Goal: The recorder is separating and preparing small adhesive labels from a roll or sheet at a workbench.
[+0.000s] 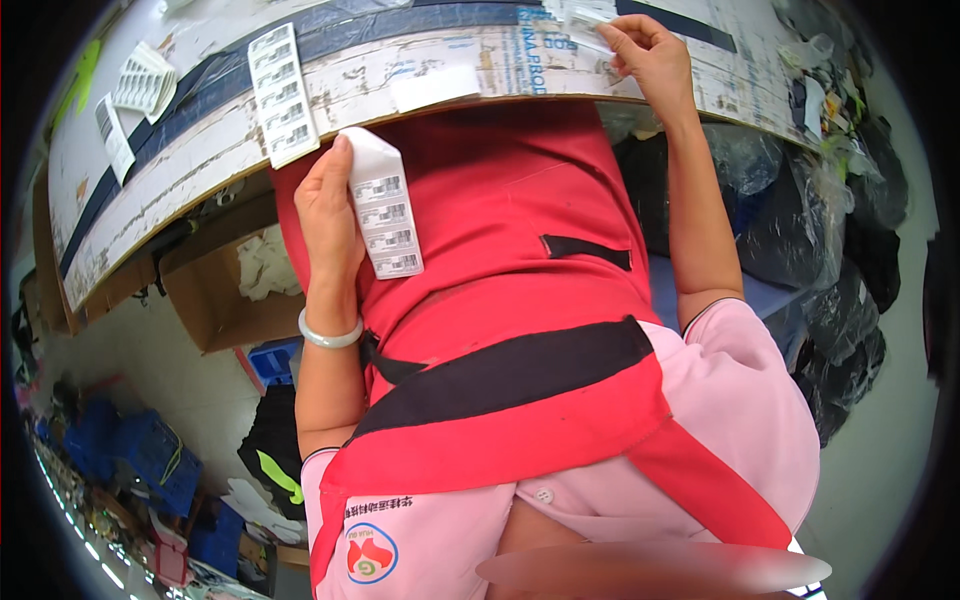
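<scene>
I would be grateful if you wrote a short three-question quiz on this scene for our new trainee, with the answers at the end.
1. True or false: the left hand holds a strip of barcode labels.

2. On which side is the pale bangle worn?
A. Right
B. Left
C. Both

3. Fill in the missing colour: the apron is mostly ____, with some black parts.

Key: 1. True; 2. B; 3. red
</scene>
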Demonstrator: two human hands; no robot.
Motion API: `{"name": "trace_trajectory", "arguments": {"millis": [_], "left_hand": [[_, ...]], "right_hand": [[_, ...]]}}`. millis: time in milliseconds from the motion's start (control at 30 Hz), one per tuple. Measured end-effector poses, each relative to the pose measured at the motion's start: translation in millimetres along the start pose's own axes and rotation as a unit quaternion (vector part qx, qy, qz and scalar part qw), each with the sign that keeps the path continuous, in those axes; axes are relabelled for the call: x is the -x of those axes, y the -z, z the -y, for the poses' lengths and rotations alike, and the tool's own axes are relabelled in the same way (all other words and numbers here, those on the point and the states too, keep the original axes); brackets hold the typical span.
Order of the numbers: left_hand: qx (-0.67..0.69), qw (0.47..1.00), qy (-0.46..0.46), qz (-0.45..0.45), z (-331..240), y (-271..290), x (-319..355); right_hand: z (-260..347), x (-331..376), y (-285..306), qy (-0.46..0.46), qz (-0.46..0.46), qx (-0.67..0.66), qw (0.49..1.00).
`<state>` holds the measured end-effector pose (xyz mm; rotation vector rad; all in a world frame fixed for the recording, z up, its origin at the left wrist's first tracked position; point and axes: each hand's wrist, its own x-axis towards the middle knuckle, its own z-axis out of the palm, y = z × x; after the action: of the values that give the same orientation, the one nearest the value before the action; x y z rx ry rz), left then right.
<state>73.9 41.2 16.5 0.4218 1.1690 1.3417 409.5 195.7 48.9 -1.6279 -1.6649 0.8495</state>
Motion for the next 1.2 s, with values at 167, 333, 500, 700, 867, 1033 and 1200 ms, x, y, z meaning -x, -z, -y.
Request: {"name": "trace_trajectory", "arguments": {"millis": [167, 333, 500, 700, 867, 1033, 1200], "left_hand": [[-0.018, 1.0, -0.008, 0.014, -3, 0, -4], [-0.004, 0.998, -0.06, -0.015, 2, -9, -2], [0.001, 0.996, -0.093, 0.002, -1, -20, 0], [-0.156, 0.961, -0.206, 0.1, -22, -8, 12], [-0.206, 0.957, 0.003, 0.206, -36, 8, 9], [-0.243, 0.954, 0.013, 0.175, -29, 5, 9], [-0.241, 0.953, 0.036, 0.181, -23, 2, 5]], "right_hand": [[-22, -4, 17, -0.01, -0.038, 0.232, 0.972], [26, 34, -47, 0.04, 0.114, 0.007, 0.993], [87, 100, -117, -0.059, 0.405, -0.242, 0.88], [91, 92, -117, -0.067, 0.453, -0.215, 0.863], [88, 95, -118, -0.042, 0.378, -0.253, 0.89], [89, 92, -118, 0.057, 0.292, -0.219, 0.93], [85, 83, -112, 0.167, 0.271, -0.148, 0.936]]}}
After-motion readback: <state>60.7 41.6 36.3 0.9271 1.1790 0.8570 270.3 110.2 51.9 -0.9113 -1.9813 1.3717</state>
